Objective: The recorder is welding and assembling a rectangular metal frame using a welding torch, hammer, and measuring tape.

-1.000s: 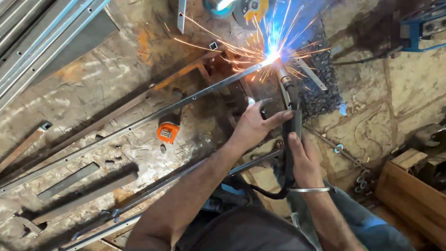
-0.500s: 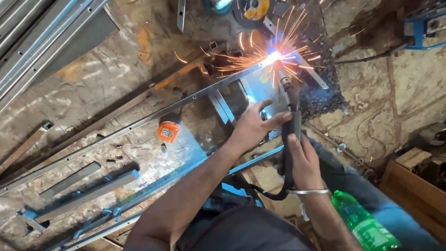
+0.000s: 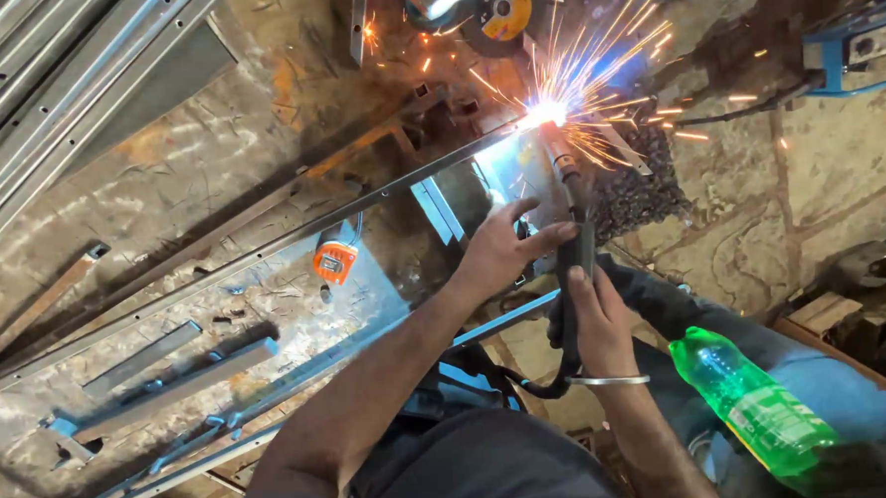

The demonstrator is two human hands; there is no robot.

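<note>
While sparks fly from the arc at the welding torch [image 3: 566, 179] tip, the right hand [image 3: 596, 322] has its grip clenched around the torch handle. Left hand [image 3: 503, 251] rests fingers spread on the torch neck, steadying, not closed. Torch tip touches the long steel frame rail [image 3: 264, 252] at its far end. Orange tape measure [image 3: 334, 262] lies beside the rail; green plastic bottle [image 3: 754, 405] near the right forearm.
</note>
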